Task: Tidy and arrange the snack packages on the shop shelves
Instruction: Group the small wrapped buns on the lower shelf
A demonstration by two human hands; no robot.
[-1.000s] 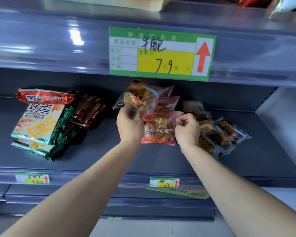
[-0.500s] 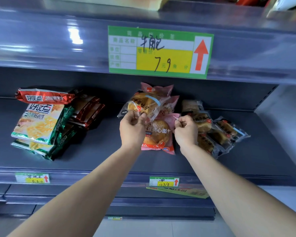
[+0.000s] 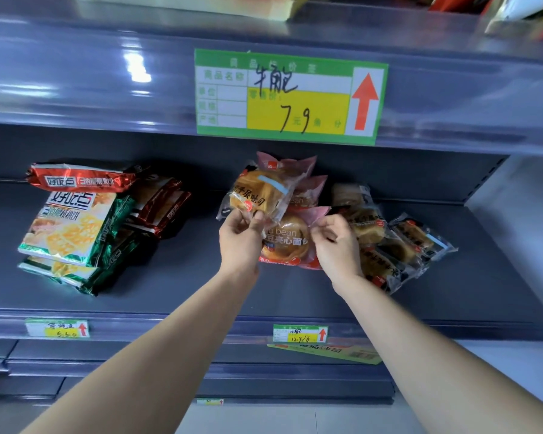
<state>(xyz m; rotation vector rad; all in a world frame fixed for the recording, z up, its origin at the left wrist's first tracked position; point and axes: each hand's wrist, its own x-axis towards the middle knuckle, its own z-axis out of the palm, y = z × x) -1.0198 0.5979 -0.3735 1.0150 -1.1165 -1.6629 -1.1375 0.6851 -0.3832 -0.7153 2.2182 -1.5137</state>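
My left hand (image 3: 239, 242) pinches the lower edge of a clear toast bread packet (image 3: 259, 195) and holds it up above the grey shelf (image 3: 185, 277). Just to the right, my right hand (image 3: 337, 245) pinches the upper right corner of a pink red-bean bun packet (image 3: 287, 242) that lies on the shelf. More pink bun packets (image 3: 308, 191) stand behind these two, partly hidden. To the right lies a loose pile of clear bread packets (image 3: 389, 245).
A stack of green and red biscuit bags (image 3: 72, 227) lies at the shelf's left, with dark red bags (image 3: 160, 205) behind. A large green price card (image 3: 289, 95) hangs on the upper shelf's edge. Small price tags (image 3: 300, 334) sit on the front rail.
My left hand has lowered the toast packet slightly toward the pink buns. My right hand has moved up to the bun packet's upper right corner, and the bun packet has shifted a little.
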